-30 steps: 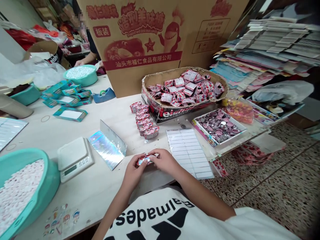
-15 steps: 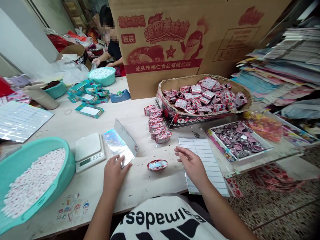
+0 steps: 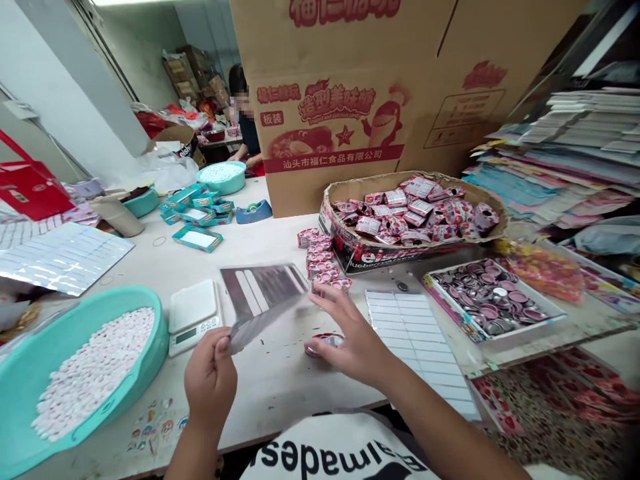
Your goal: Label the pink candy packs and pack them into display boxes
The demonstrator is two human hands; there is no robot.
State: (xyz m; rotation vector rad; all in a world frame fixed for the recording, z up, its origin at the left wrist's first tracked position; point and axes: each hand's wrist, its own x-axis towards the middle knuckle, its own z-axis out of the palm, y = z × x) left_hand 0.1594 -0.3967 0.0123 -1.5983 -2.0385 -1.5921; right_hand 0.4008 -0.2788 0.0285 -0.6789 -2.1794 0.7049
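Observation:
My left hand (image 3: 211,375) is closed on the near corner of a shiny foil sticker sheet (image 3: 263,297), lifted off the table and blurred. My right hand (image 3: 350,333) hovers with fingers spread, its fingertips at the sheet's right edge. A small red round tin (image 3: 323,343) lies on the table partly under my right hand. Beyond it stands a row of stacked red tins (image 3: 320,257). A white label sheet (image 3: 413,333) lies to the right of my right hand.
A teal basin of white candies (image 3: 75,380) and a white scale (image 3: 193,317) sit at left. A cardboard tray of red packs (image 3: 410,210) and a tray of round lids (image 3: 490,297) lie at right. Another person sits far behind a big carton (image 3: 350,100).
Both hands let go of the red tin, which now lies on the table. My left hand went to the foil sheet and lifted it; my right hand moved to its edge.

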